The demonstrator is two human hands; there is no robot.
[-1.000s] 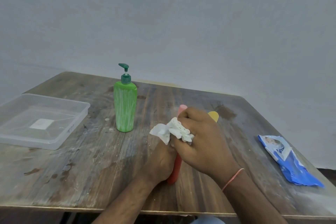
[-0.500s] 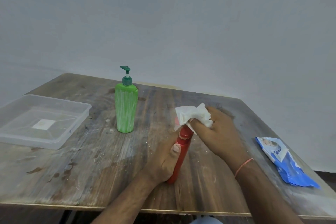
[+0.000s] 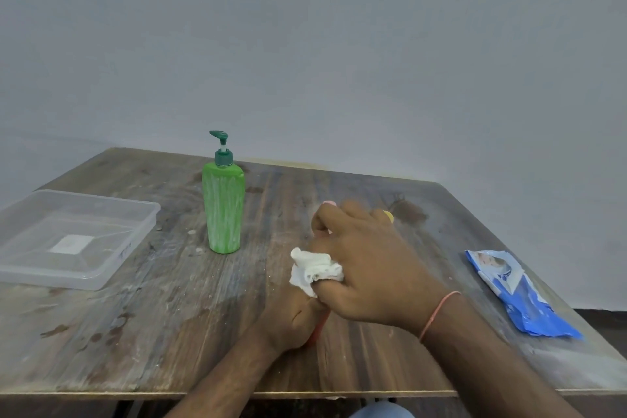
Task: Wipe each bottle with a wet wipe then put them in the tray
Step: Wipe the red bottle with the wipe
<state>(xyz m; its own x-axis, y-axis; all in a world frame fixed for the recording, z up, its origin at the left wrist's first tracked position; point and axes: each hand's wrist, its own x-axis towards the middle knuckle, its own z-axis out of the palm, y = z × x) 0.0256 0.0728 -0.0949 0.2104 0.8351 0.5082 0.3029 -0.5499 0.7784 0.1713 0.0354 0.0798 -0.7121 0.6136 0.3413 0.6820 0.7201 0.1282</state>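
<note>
- Our hands hide most of the red bottle (image 3: pixel 318 329); only its base and pale cap tip show, right of the green pump bottle (image 3: pixel 223 210).
- Our right hand (image 3: pixel 369 268) clenches the wet wipe (image 3: pixel 314 271) against it; our left hand (image 3: pixel 290 319) grasps its lower end.
- The tray (image 3: pixel 129 260) sits left of the pump bottle on the worktop (image 3: pixel 169 332).

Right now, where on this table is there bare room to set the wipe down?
Bare wood lies along the near edge between the tray and the left hand, and between the right hand and the blue wipe pack. The middle is crowded: both hands work the red bottle with the wipe, close to the green pump bottle.
</note>
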